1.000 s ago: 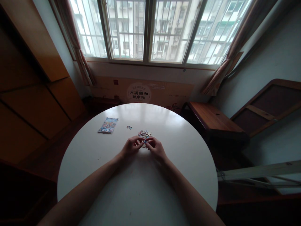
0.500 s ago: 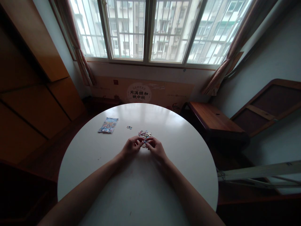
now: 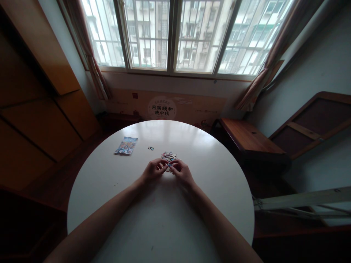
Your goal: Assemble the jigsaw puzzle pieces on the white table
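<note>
Both my hands rest together on the round white table (image 3: 164,219), fingertips meeting. My left hand (image 3: 153,171) has its fingers curled and pinches a small puzzle piece (image 3: 168,166) against the fingers of my right hand (image 3: 183,172), which are curled on it too. Just beyond the fingertips lies a small heap of jigsaw pieces (image 3: 169,156). A single loose piece (image 3: 150,148) lies a little to the left of the heap. A colourful picture card (image 3: 126,145) lies flat further left.
A wide barred window (image 3: 175,36) with curtains fills the far wall. Wooden cabinets (image 3: 41,109) stand on the left. A low wooden bench (image 3: 246,137) and a leaning wooden frame (image 3: 315,124) are on the right, close to the table's edge.
</note>
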Action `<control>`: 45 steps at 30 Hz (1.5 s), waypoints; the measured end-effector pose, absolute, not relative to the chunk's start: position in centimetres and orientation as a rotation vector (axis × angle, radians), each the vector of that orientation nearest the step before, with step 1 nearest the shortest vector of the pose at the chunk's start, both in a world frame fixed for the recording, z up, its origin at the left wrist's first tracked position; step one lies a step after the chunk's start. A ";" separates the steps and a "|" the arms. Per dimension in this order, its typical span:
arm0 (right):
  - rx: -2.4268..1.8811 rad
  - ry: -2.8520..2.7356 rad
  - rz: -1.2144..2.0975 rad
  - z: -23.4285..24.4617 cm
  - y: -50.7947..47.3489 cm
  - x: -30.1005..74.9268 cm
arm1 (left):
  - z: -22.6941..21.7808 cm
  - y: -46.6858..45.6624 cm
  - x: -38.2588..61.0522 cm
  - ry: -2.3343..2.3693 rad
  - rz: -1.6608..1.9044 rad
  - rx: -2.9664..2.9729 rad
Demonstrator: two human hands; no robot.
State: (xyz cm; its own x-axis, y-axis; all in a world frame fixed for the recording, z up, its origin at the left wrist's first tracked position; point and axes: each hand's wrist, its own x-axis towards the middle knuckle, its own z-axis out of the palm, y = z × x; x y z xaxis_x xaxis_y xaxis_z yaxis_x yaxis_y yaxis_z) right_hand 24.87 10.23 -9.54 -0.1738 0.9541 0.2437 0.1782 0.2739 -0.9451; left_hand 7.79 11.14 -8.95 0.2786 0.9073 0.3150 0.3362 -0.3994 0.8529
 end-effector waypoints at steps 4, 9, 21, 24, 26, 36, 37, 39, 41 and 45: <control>-1.073 -1.580 1.020 -9.4 10.2 24.9 | -9.1 11.2 7.8 1.132 1.087 1.874; -1.069 -1.583 1.023 -9.4 10.2 24.9 | -9.2 11.2 7.9 1.130 1.079 1.860; -1.080 -1.580 1.027 -9.3 10.2 24.9 | -8.8 11.0 7.9 1.131 1.065 1.853; -1.083 -1.583 1.027 -9.3 10.2 24.9 | -8.8 11.0 7.9 1.134 1.058 1.858; -1.083 -1.585 1.024 -9.3 10.2 24.9 | -8.8 11.1 7.9 1.134 1.063 1.858; -1.083 -1.586 1.019 -9.2 10.1 24.9 | -8.8 11.0 7.9 1.127 1.069 1.857; -1.085 -1.589 1.018 -9.2 10.1 24.9 | -8.8 11.0 7.9 1.125 1.068 1.859; -1.087 -1.595 1.013 -9.3 10.1 24.9 | -8.9 11.0 7.9 1.118 1.067 1.863; -1.087 -1.601 1.004 -9.3 10.1 24.9 | -9.0 11.1 7.9 1.116 1.072 1.864; -1.085 -1.603 1.003 -9.2 10.1 24.9 | -9.1 11.1 8.0 1.133 1.081 1.860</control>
State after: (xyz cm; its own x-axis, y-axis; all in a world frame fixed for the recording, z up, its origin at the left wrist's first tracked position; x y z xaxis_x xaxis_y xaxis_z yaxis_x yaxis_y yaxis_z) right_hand 24.89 10.12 -9.24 -0.1828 0.9526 0.2430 0.1982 0.2778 -0.9400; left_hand 8.00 11.12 -9.07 0.2707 0.9167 0.2939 0.3372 -0.3762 0.8630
